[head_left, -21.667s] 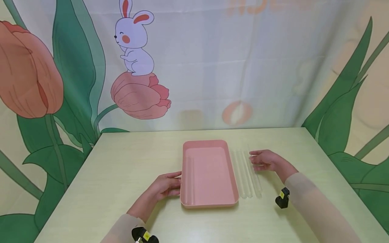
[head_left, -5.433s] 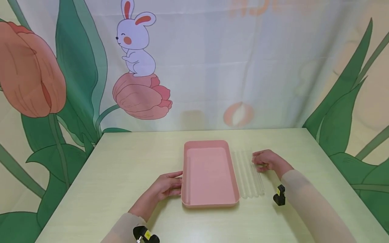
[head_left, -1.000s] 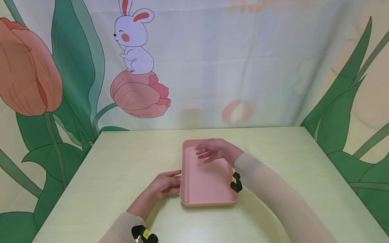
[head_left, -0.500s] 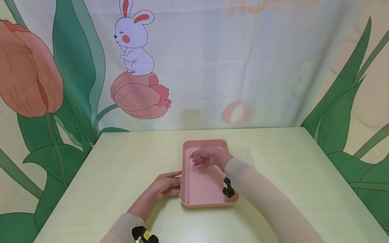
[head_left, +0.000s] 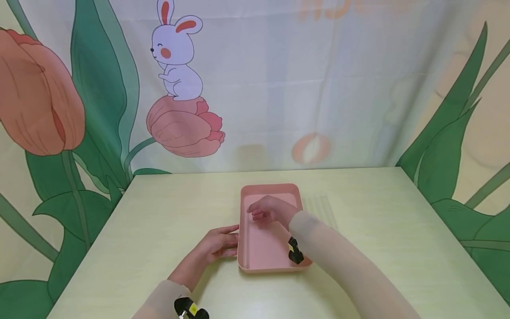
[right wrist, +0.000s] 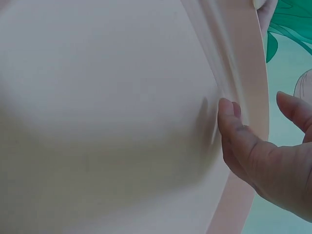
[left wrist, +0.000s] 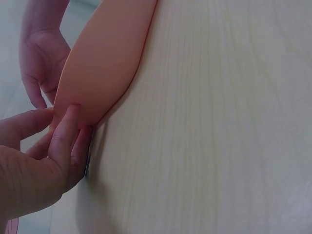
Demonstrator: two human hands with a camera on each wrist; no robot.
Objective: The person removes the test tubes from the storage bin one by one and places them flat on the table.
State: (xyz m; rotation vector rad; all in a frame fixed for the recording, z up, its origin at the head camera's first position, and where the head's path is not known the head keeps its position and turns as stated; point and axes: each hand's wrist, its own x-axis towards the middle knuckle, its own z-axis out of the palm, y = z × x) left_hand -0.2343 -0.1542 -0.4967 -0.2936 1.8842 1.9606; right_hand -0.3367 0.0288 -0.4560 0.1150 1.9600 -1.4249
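Note:
A pink rectangular tray (head_left: 268,250) lies in the middle of the table. My left hand (head_left: 218,243) rests against its left side; the left wrist view shows the fingertips touching the outer wall and rim. Inside the tray, clear tubes or rods (right wrist: 229,63) lie lengthwise along the left wall; their number is hard to tell. My right hand (head_left: 270,210) reaches into the tray from the right. In the right wrist view its fingers (right wrist: 239,136) touch these clear pieces, while the thumb stands apart from them.
Several more clear tubes (head_left: 322,208) lie side by side on the table right of the tray, partly hidden by the right sleeve (head_left: 338,252). A printed curtain with a rabbit (head_left: 177,62) hangs behind the table's far edge.
Earlier my right hand was at the tubes right of the tray. It has since moved left over the tray, then down to the pieces at its left wall. My left hand has stayed put.

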